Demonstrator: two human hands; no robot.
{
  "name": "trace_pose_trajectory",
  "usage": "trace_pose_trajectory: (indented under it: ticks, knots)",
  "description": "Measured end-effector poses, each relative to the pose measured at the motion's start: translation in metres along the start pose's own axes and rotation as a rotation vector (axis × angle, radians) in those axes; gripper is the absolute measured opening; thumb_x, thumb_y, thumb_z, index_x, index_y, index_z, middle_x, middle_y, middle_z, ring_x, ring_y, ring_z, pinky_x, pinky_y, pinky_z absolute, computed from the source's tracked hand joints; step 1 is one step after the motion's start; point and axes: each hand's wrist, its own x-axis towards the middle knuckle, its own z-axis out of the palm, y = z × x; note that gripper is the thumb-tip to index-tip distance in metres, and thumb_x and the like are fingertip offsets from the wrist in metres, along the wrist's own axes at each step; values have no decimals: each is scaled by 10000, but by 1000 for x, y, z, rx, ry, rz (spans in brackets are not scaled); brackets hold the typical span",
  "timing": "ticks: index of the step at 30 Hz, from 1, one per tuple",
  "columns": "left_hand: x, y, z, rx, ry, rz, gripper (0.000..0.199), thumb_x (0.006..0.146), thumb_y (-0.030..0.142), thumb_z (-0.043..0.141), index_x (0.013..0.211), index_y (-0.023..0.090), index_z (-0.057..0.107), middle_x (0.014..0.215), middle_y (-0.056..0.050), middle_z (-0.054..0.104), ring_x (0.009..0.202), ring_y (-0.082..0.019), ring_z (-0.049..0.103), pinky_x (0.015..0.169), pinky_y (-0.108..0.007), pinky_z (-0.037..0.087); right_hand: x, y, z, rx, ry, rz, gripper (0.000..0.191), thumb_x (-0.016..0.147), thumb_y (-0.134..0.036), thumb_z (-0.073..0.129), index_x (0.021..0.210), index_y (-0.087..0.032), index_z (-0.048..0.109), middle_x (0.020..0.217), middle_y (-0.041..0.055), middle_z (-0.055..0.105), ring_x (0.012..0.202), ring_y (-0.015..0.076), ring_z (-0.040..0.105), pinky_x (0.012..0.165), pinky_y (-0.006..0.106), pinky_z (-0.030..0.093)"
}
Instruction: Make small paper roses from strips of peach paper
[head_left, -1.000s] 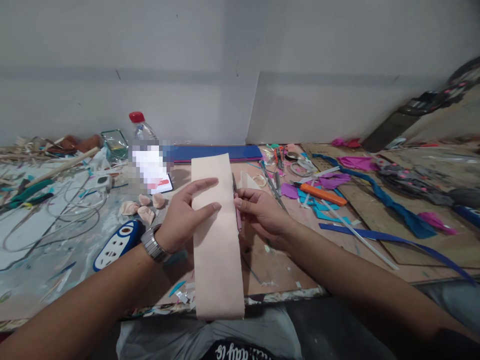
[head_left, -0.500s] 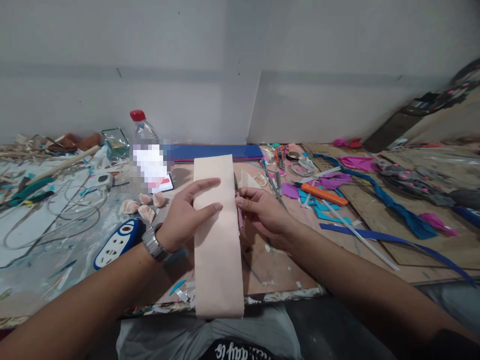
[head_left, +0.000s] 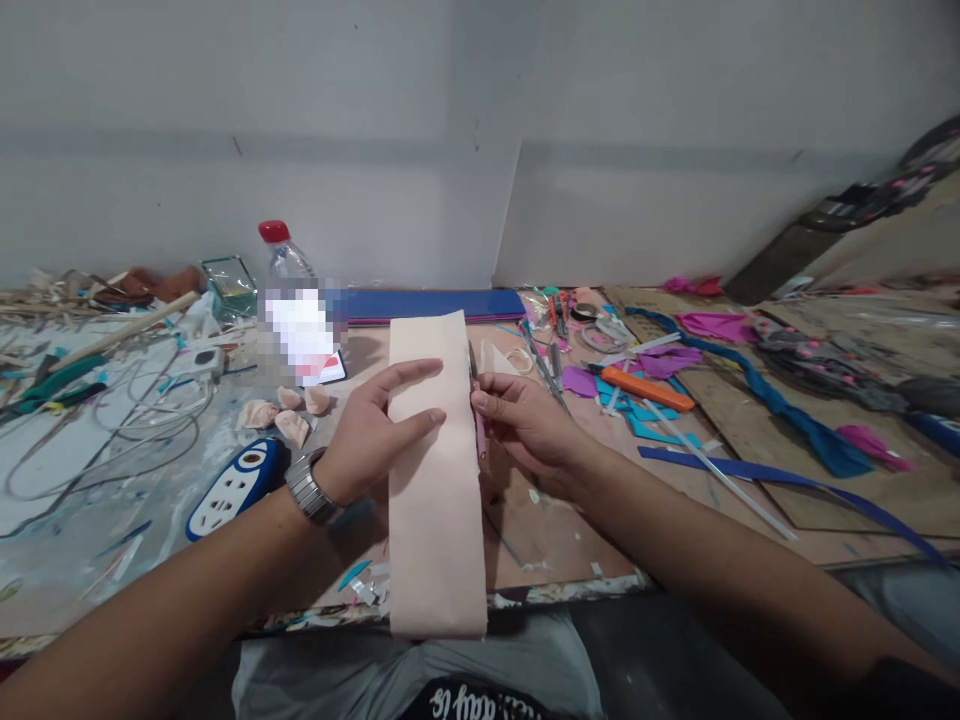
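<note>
The beige strip (head_left: 436,530) lies lengthwise in front of the body, its near end projecting past the front edge of the worktable (head_left: 551,540). The left hand (head_left: 371,430) grips its left side, thumb and index finger spread apart on the upper face (remaining fingers hidden). The right hand (head_left: 521,415), thumb and index finger pinched narrow, holds a pink-handled tool (head_left: 481,440) along the strip's right edge. Lateral room exists between the strip's near half and the right forearm; the power strip (head_left: 238,490) sits near the left wrist.
</note>
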Motion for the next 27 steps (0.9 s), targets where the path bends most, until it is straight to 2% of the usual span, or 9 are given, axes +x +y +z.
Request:
trace_pose_trajectory:
  ticks: [9, 15, 27]
  knots:
    - [1, 4, 1, 25, -4, -7, 497, 803, 292, 799, 1283, 215, 695, 1402, -83, 681, 1353, -278, 592, 1215, -479, 416, 0, -1, 0, -18, 4, -11, 339, 663, -367, 954, 854, -172, 753, 718, -22, 673, 598, 89, 526, 559, 239, 390]
    - [0, 2, 0, -10, -26, -7, 495, 813, 300, 798, 1289, 217, 690, 1407, -81, 675, 1342, -269, 596, 1209, -472, 414, 0, -2, -1, 7, 13, 15, 368, 637, -362, 967, 867, -178, 747, 734, -21, 685, 611, 100, 542, 595, 257, 436]
    - [1, 1, 1, -35, -51, -34, 482, 810, 288, 798, 1278, 231, 695, 1414, -85, 666, 1374, -284, 564, 1224, -495, 378, 1, -1, -3, 18, 11, 14, 373, 643, -380, 965, 855, -177, 735, 706, -24, 674, 596, 106, 543, 588, 263, 439]
